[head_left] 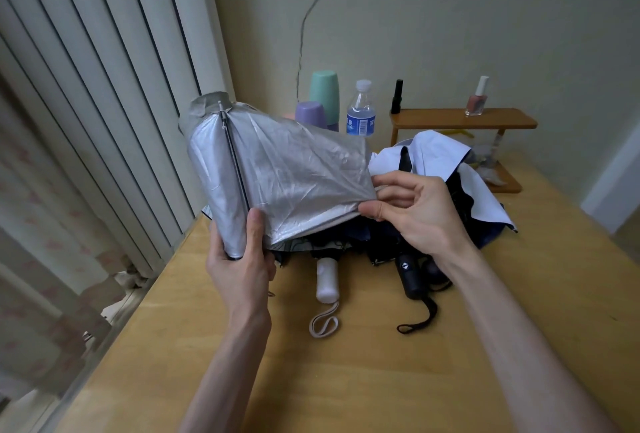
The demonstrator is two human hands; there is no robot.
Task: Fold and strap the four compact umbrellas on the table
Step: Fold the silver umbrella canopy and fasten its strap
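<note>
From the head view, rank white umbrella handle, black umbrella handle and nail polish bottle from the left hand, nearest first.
1. White umbrella handle, just right of the left hand.
2. Black umbrella handle, further right.
3. Nail polish bottle, on the far shelf.

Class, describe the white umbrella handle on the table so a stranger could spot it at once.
Start at the wooden table beside the blinds. Under the raised silver umbrella, handles poke from a heap of dark fabric. The white handle is leftmost, with a pale wrist loop; the black handle beside it has a black loop.
</note>
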